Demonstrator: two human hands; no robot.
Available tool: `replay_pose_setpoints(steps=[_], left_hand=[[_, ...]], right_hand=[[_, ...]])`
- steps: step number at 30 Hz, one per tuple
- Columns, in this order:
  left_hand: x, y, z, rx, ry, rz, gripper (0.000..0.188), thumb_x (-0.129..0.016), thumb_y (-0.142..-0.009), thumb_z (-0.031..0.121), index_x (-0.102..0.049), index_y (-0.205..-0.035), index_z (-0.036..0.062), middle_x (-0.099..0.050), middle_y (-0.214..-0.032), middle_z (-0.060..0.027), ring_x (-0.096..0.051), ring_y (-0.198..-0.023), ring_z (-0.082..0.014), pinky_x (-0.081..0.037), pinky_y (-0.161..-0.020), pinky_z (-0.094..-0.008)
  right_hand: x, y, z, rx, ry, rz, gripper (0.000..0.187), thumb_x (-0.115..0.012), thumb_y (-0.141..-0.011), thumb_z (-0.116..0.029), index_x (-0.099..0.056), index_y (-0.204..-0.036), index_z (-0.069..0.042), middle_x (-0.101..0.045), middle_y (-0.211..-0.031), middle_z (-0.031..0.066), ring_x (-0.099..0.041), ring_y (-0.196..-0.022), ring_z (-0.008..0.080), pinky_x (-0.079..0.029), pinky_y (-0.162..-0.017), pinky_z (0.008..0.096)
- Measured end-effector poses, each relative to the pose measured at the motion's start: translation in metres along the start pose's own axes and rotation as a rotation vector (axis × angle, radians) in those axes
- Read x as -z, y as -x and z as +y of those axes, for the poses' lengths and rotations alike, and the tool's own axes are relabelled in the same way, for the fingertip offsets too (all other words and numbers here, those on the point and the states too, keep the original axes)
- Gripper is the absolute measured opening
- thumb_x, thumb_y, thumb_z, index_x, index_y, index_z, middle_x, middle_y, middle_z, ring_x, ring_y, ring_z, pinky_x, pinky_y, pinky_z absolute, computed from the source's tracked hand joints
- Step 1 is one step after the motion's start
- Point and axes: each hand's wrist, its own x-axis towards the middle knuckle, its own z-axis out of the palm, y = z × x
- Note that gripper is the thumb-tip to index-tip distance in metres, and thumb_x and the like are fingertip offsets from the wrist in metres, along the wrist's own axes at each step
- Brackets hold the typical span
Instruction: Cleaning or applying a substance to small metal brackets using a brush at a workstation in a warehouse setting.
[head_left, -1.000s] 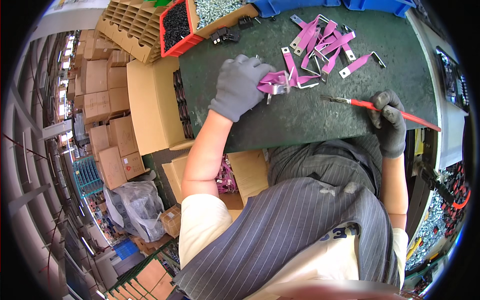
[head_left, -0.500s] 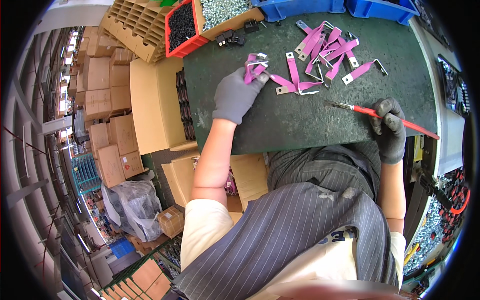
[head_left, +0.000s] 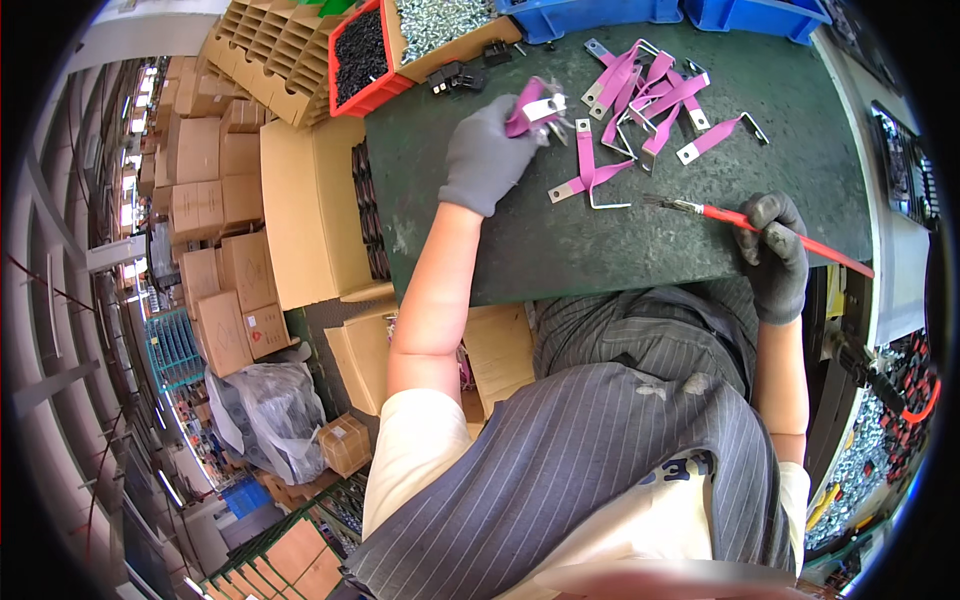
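My left hand (head_left: 488,155), in a grey glove, is closed around a small bunch of bent metal strips with pink sleeves (head_left: 528,112); their bare metal ends are smeared by motion. It hovers over the left part of the dark green table. Right of it lie two crossed pink-sleeved strips (head_left: 586,165), and beyond these a loose pile of several more (head_left: 650,95). A single strip (head_left: 715,142) rests at the pile's right. My right hand (head_left: 775,250), also gloved, grips a thin red-handled brush (head_left: 730,216), its grey bristle end pointing left above the table.
At the table's (head_left: 600,255) back left stand a red bin of black parts (head_left: 362,62) and a carton of silvery screws (head_left: 440,30). Small black parts (head_left: 458,78) lie before them. Blue bins (head_left: 590,14) line the back edge. An open carton (head_left: 300,215) flanks the left edge.
My left hand has moved up and to the right, turning the strips it holds. My right hand keeps the brush in nearly the same place.
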Motion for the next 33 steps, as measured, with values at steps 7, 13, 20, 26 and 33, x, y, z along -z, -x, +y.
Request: replay_pose_setpoints(steps=[7,13,20,26,33], left_hand=[[-0.005,0.025,-0.024,-0.273,0.570,0.073,0.029,-0.066,-0.075,0.003,-0.058,-0.102,0.0025,-0.065,-0.090,-0.0097,-0.064,-0.083,-0.0188,-0.050,-0.073,-0.0294],[-0.008,0.070,0.023,-0.092,1.447,-0.285,0.035,-0.071,-0.075,0.004,-0.052,-0.105,0.0008,-0.059,-0.100,-0.0095,-0.059,-0.087,-0.0151,-0.051,-0.077,-0.0290],[-0.003,0.074,0.028,-0.164,1.402,-0.251,0.032,-0.071,-0.072,0.003,-0.057,-0.101,0.0003,-0.061,-0.095,-0.0077,-0.060,-0.083,-0.0144,-0.051,-0.070,-0.0272],[-0.008,0.075,0.024,-0.372,1.151,-0.119,0.043,-0.067,-0.080,0.029,-0.056,-0.105,-0.0039,-0.060,-0.095,-0.0138,-0.062,-0.084,-0.0194,-0.053,-0.066,-0.0309],[0.009,0.070,0.042,-0.495,0.893,-0.082,0.030,-0.067,-0.073,0.015,-0.059,-0.098,-0.0003,-0.060,-0.089,-0.0119,-0.060,-0.080,-0.0223,-0.048,-0.068,-0.0309]], right_hand=[[-0.009,-0.001,-0.010,-0.032,0.001,0.009,0.027,-0.055,-0.074,-0.025,-0.054,-0.087,-0.001,-0.048,-0.068,0.0041,-0.038,-0.052,0.0083,-0.028,-0.047,0.0211],[-0.047,-0.006,-0.042,0.019,0.000,-0.061,0.027,-0.058,-0.073,-0.027,-0.053,-0.083,-0.002,-0.046,-0.067,0.0029,-0.036,-0.051,0.0077,-0.027,-0.047,0.0203],[-0.069,-0.006,-0.053,0.062,0.067,-0.181,0.028,-0.061,-0.072,-0.033,-0.049,-0.069,-0.007,-0.043,-0.056,0.0006,-0.035,-0.050,0.0086,-0.026,-0.051,0.0238],[-0.065,0.001,-0.060,0.046,0.177,-0.182,0.027,-0.060,-0.069,-0.031,-0.048,-0.064,-0.008,-0.043,-0.055,0.0011,-0.035,-0.050,0.0100,-0.026,-0.050,0.0253],[-0.067,0.008,-0.067,0.157,0.195,-0.184,0.023,-0.057,-0.066,-0.028,-0.048,-0.061,-0.007,-0.043,-0.055,0.0019,-0.036,-0.051,0.0127,-0.026,-0.050,0.0269]])
